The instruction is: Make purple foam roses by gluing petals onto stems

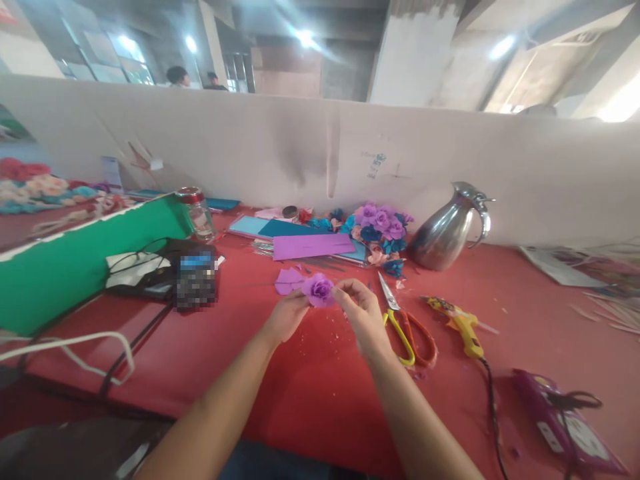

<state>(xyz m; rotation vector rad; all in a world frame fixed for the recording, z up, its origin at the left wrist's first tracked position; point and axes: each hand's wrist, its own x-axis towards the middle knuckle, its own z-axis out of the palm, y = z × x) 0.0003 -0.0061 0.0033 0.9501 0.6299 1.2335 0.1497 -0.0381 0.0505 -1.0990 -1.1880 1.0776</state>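
A purple paper flower with curled layered petals is held between my two hands above the red table. My left hand grips it from below on the left, its fingertips partly hidden behind the petals. On the right side, my right hand pinches an outer petal between thumb and fingers. Loose purple paper petals lie just beyond my left hand. Scissors with yellow and orange handles rest open beside my right hand. Farther right lies a yellow glue gun.
Paper sheets and a bunch of finished flowers are along the white partition. A steel jug stands at back right, a glass jar at back left. A purple power strip and cords occupy the right front.
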